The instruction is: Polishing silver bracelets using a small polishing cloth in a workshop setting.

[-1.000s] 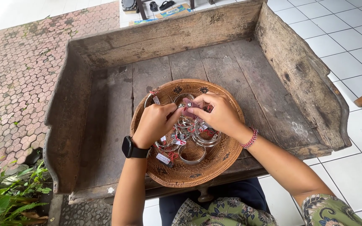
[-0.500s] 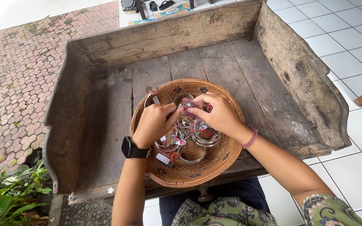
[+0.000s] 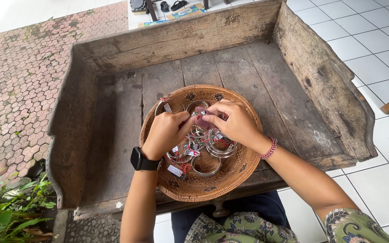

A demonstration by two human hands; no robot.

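Observation:
A round woven basket tray rests on an old wooden bench. In it lie several silver bangles with small white tags and red threads. My left hand, with a black watch on the wrist, and my right hand, with a red bead bracelet, meet over the middle of the tray. Between their fingertips they pinch a small pinkish tag tied to one bangle. The bangles under my hands are partly hidden.
The wooden bench has high worn sides at the left, back and right. Brick paving lies at the left, white floor tiles at the right. Green plants grow at the lower left. Sandals and a box sit beyond the bench.
My fingertips have drawn closer together over the tray's middle and now pinch the small tag. The tray and bangles have stayed in place.

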